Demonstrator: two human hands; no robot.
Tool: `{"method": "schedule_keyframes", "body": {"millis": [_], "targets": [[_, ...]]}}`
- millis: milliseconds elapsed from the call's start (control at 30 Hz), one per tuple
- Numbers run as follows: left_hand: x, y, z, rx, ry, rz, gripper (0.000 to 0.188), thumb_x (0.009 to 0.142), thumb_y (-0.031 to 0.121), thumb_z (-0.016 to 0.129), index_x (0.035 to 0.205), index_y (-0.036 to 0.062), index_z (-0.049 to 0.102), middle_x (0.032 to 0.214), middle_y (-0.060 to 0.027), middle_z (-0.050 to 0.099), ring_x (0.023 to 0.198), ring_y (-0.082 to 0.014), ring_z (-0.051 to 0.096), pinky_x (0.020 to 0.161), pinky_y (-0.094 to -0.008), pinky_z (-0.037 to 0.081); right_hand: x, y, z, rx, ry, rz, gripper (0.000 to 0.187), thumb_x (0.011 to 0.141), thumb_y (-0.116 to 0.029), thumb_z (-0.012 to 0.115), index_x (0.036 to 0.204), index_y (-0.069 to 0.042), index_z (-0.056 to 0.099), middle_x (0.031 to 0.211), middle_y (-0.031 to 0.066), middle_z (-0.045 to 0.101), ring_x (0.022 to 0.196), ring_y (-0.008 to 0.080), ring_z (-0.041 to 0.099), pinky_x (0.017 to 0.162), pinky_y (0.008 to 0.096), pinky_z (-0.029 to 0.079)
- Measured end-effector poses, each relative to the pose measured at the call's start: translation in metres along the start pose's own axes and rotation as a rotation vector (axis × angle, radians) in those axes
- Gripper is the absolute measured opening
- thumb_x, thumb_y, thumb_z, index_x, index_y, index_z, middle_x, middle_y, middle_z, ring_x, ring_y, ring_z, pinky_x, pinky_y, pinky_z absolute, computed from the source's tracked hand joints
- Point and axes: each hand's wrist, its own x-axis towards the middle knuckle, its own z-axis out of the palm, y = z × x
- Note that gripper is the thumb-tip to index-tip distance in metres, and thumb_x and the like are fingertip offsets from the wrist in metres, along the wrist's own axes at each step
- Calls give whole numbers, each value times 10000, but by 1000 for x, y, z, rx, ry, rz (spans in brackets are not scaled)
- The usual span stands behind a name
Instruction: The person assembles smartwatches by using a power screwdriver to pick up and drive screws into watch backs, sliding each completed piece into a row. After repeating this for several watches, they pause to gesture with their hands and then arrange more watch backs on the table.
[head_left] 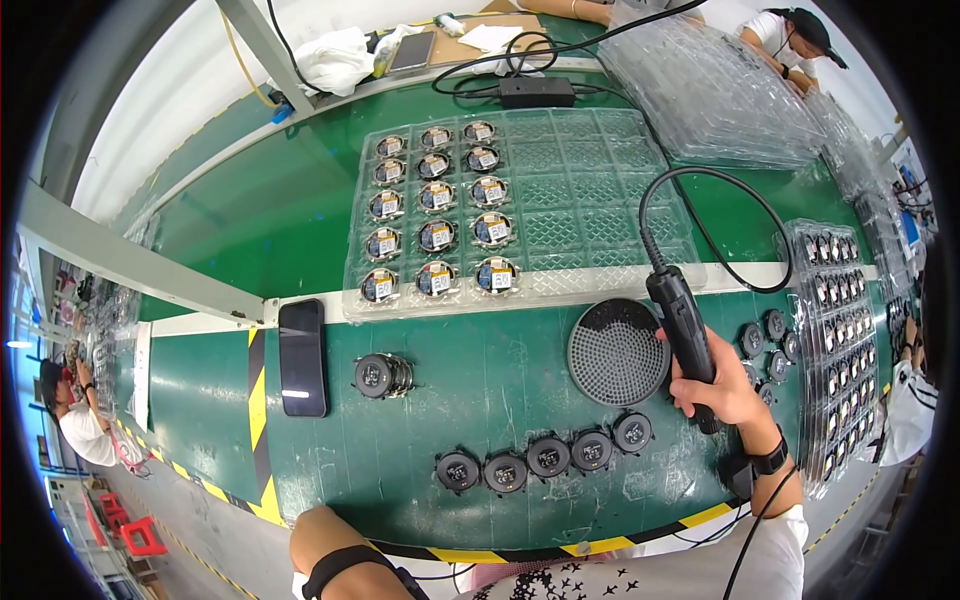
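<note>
Green-topped bench (390,490) with yellow-and-black striped tape along its near edge, in a workshop where people in white tops sit in the background at left (85,420) and upper right (785,40). Right grip (728,388) closed around a black, cylindrical corded electric screwdriver (676,310), held tilted over the bench, its cable looping up from the far end. Left grip out of frame, state can't be told; only a bent left arm (345,560) with a black band shows at the lower edge. Just left of the screwdriver: round dark perforated dish (618,365) with small black bits along its far side. Nearer the person, five round black device cases (548,457) in a curved row. Further left, a short stack of round black-and-silver pieces (375,376), then a black smartphone (304,360). Behind, clear plastic compartment tray (580,190), three columns of five round modules (437,236). Right of the hand, more round black cases (752,340) beside clear filled trays (835,350).
</note>
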Motion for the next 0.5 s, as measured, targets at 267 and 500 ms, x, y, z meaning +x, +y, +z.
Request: {"method": "schedule_keyframes", "body": {"millis": [267,500], "targets": [[-2,3,-16,56,24,-176,191,931,-19,558,1115,-21,608,1166,-124,613,988,-176,624,831,-227,487,-1,2,-2,-1,-9,12,683,807,42,671,1437,46,408,768,61,594,528,137,585,538,275,483],[1,9,-23,102,29,-308,281,916,13,606,1196,0,579,1262,-130,581,1017,-191,629,887,-264,476,0,0,-1,-7,-6,4,686,805,48,666,1441,41,410,768,59,591,527,136,584,538,278,487]]}}
